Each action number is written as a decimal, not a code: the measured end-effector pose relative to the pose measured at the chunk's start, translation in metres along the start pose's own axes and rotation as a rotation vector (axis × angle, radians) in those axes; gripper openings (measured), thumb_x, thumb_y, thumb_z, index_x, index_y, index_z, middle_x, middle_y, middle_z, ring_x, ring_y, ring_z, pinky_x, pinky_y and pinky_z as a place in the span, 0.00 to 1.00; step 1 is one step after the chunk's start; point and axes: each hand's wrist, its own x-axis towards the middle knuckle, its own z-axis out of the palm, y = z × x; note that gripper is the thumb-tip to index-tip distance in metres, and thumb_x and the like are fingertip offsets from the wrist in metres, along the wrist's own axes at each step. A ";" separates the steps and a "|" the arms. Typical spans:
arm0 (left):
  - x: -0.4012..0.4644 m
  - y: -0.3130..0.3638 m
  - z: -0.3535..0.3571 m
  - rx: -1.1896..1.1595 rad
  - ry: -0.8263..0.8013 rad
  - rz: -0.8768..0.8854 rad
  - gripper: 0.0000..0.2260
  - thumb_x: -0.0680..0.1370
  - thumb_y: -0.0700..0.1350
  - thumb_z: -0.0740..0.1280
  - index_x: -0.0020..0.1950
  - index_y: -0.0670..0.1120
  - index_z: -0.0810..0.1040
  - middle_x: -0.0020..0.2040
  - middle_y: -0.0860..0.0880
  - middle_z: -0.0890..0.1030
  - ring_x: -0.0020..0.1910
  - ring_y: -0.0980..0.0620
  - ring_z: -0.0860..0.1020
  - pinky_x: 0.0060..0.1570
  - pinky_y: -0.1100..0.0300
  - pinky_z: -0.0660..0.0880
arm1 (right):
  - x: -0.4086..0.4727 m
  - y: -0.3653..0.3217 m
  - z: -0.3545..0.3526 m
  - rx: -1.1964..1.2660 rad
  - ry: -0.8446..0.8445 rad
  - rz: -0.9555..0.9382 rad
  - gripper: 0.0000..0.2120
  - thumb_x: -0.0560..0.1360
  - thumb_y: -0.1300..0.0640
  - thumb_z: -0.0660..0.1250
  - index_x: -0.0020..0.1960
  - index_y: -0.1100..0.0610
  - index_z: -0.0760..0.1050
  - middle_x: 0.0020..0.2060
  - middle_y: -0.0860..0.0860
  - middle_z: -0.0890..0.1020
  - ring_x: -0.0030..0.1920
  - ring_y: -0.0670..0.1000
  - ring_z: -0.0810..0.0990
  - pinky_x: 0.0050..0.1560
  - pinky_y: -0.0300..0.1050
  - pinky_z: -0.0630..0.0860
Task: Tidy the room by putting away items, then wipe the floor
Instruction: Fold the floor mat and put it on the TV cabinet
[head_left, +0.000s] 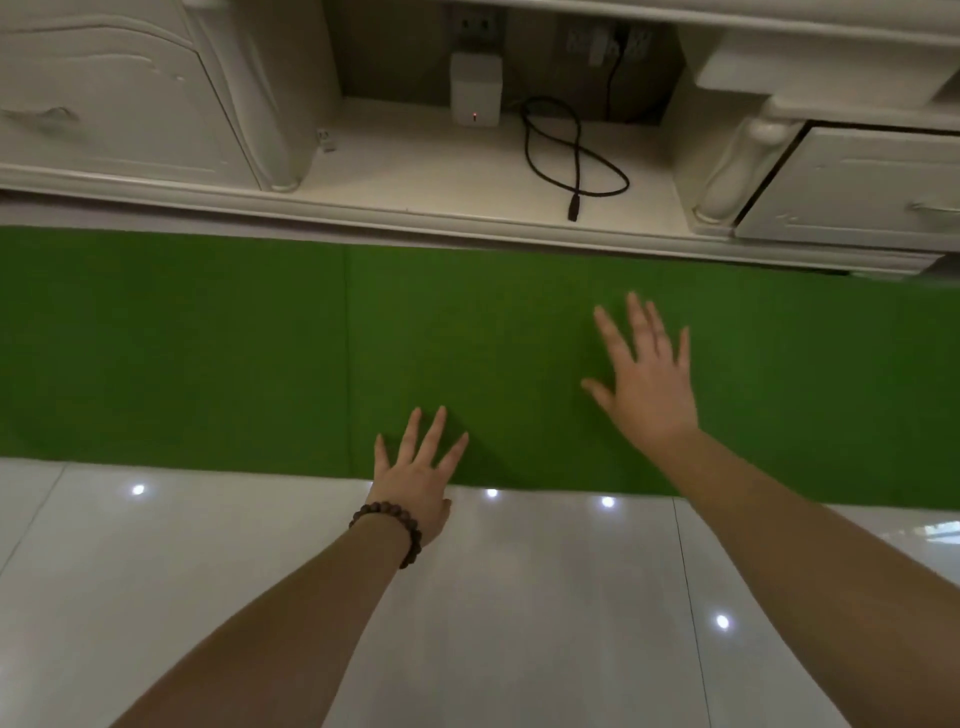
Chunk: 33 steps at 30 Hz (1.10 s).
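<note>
A green mat (208, 353) lies flat across the floor in front of a white cabinet. My left hand (415, 478) is spread open over the mat's near edge, a dark bead bracelet on its wrist. Further in and to the right, my right hand (647, 382) is also spread open over the mat, fingers apart. Neither hand holds anything. Whether the palms press on the mat I cannot tell.
Glossy white floor tiles (519, 597) fill the foreground. The white cabinet (130, 104) runs along the back, with an open shelf holding a small white box (475, 96) and a looped black cable (571, 156). A drawer (857, 192) sits at right.
</note>
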 end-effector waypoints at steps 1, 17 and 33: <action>0.007 0.001 0.000 -0.011 -0.030 -0.007 0.36 0.79 0.56 0.59 0.77 0.57 0.35 0.73 0.50 0.25 0.74 0.42 0.30 0.71 0.32 0.43 | -0.008 0.001 0.015 0.014 -0.126 -0.025 0.43 0.73 0.32 0.57 0.75 0.41 0.32 0.74 0.53 0.32 0.75 0.57 0.34 0.72 0.69 0.43; 0.043 0.017 0.008 -0.063 -0.136 -0.143 0.28 0.83 0.52 0.52 0.78 0.58 0.39 0.80 0.46 0.45 0.77 0.38 0.47 0.72 0.34 0.51 | -0.050 0.025 0.090 -0.083 -0.536 -0.054 0.39 0.76 0.71 0.51 0.77 0.44 0.39 0.77 0.58 0.50 0.76 0.63 0.51 0.72 0.66 0.55; -0.117 0.043 0.057 -0.029 -0.235 -0.125 0.25 0.84 0.51 0.49 0.78 0.58 0.41 0.80 0.46 0.46 0.77 0.40 0.46 0.72 0.34 0.47 | -0.232 -0.024 0.067 -0.037 -0.526 0.034 0.35 0.76 0.64 0.61 0.77 0.44 0.52 0.74 0.58 0.62 0.74 0.62 0.60 0.71 0.70 0.52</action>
